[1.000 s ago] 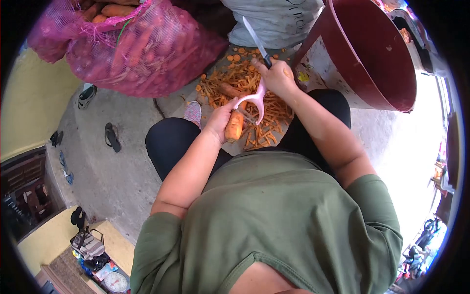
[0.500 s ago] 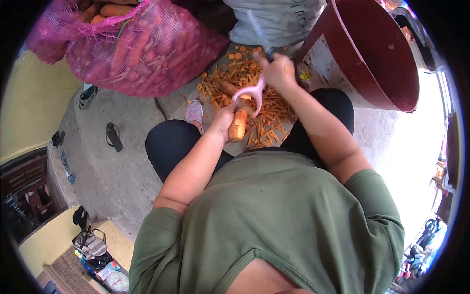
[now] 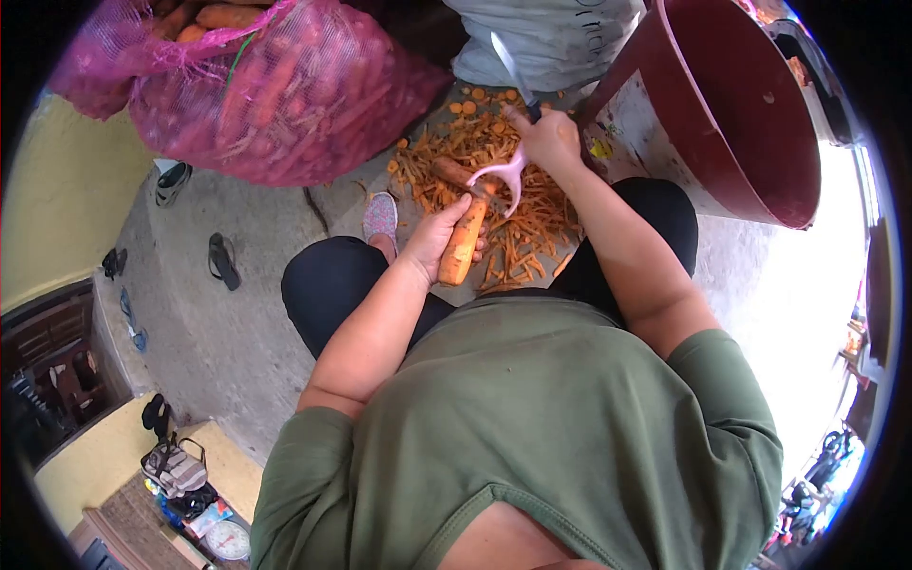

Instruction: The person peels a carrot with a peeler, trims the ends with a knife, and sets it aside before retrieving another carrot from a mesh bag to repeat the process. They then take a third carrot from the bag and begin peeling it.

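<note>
My left hand [image 3: 439, 236] is wrapped round a partly peeled carrot [image 3: 460, 251], its bright orange end towards my body. Closed in my right hand [image 3: 555, 142] are a pink Y-shaped peeler [image 3: 510, 175] and a dark-handled knife [image 3: 507, 63]. The knife's blade points up and away from me. The peeler's head is at the far end of the carrot, though whether its blade touches cannot be made out. Beneath both hands, a heap of carrot peelings [image 3: 534, 228] and cut rounds covers the floor. An unpeeled carrot [image 3: 450, 172] appears just beyond the peeler.
A pink mesh sack [image 3: 285, 104] full of carrots stands at the far left. A white sack [image 3: 541, 43] is straight ahead, beside a big dark red bucket [image 3: 703, 123] on the right. Slippers [image 3: 222, 262] lie on the concrete floor; a dial scale [image 3: 228, 540] sits lower left.
The carrot's near end has swung slightly left and down. My right hand and the peeler have shifted a little right. The knife, blurred before, now appears sharp.
</note>
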### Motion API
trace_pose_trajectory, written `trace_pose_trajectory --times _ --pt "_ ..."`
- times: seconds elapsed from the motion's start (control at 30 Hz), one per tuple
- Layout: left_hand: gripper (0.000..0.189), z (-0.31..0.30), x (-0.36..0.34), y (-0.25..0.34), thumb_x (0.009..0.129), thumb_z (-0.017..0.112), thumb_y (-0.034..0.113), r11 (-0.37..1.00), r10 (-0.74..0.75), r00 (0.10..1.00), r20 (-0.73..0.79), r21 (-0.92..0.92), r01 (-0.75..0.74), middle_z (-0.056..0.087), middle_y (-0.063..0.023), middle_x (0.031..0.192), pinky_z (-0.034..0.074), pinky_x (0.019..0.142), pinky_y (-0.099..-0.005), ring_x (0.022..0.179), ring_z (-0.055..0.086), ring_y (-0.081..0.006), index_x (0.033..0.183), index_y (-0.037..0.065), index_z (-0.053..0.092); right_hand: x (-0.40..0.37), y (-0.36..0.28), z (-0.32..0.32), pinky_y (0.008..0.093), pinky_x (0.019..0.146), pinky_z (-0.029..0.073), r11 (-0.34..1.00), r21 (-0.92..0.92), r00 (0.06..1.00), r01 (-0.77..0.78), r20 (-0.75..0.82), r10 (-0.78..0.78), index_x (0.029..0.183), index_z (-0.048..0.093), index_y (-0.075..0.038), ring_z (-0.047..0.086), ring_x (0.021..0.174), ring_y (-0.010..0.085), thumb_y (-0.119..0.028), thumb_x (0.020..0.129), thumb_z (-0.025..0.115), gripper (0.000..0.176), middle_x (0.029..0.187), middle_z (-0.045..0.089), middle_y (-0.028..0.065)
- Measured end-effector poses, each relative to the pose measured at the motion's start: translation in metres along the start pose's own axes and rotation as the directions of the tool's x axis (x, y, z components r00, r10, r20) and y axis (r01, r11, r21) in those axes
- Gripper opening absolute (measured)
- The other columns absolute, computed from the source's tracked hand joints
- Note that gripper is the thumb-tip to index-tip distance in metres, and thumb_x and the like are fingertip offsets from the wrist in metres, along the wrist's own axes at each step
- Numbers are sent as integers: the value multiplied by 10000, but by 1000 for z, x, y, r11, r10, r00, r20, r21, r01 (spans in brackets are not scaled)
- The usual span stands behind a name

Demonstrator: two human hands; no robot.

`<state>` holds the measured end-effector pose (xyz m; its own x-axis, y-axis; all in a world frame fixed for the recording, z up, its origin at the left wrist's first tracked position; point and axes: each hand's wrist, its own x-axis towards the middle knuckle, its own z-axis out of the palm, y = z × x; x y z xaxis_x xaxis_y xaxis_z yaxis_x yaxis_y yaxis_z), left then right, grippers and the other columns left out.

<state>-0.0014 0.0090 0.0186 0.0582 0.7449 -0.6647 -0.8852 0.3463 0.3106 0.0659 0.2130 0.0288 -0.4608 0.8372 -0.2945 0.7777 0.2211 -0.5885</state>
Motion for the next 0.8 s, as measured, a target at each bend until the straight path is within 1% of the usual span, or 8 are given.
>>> trace_pose_trajectory --times 0.1,0.23,0.33,0.43,0.5,0.57,0.67,0.8 --pt "375 -2 -3 -3 840 442 379 999 -3 1000 2 35 3 441 -67 780 398 506 -272 642 448 -163 1054 73 409 23 14 -4 362 727 429 989 -54 978 -136 -168 126 811 604 18 581 801 304 -564 694 523 599 789 598 205" --pt "339 -9 2 -3 859 403 347 995 -9 1000 25 -98 12 479 -76 779 410 513 -277 635 472 -172 1043 64 432 1 -2 1 359 611 442 997 79 999 21 -39 -18 723 592 13 577 611 289 -529 709 544 544 618 575 176" --pt "308 25 -6 1 867 380 315 997 79 960 -267 3 -81 526 -94 777 422 525 -293 625 502 -189 1005 53 465 -59 -25 5 347 584 433 973 175 969 151 169 -181 683 575 1 533 533 250 -496 696 588 497 557 541 156" --pt "302 3 3 -10 873 370 309 995 86 990 -115 57 -80 538 -100 778 425 536 -305 628 509 -203 995 51 469 -51 -22 7 350 596 438 984 63 977 167 121 -173 684 579 -1 555 560 252 -501 690 589 501 561 544 158" --pt "317 -7 7 -10 879 358 317 1000 17 999 52 -13 -16 493 -79 784 405 540 -293 651 470 -184 1057 63 423 -14 -7 6 367 631 446 1000 23 999 7 -32 -6 753 605 -5 600 682 279 -555 692 540 557 652 586 179" --pt "321 -3 3 -8 879 359 321 1000 6 999 48 -14 -5 470 -70 776 397 542 -290 658 453 -177 1071 67 406 27 21 -2 373 674 444 995 -88 971 -42 -239 20 789 612 -12 590 738 305 -560 703 514 563 724 597 192" --pt "330 -4 3 -9 878 364 331 998 -8 1000 12 -58 8 454 -68 769 395 543 -285 659 444 -172 1075 68 400 26 22 1 366 693 450 999 2 979 -35 -201 35 780 596 25 590 760 303 -564 693 523 600 755 602 184" --pt "362 7 0 -8 847 439 365 991 110 984 -141 91 -98 478 -92 744 423 508 -284 609 475 -169 962 22 452 -41 -17 -2 372 710 437 988 112 980 111 154 -127 777 615 -34 585 759 309 -581 680 535 561 735 595 189"
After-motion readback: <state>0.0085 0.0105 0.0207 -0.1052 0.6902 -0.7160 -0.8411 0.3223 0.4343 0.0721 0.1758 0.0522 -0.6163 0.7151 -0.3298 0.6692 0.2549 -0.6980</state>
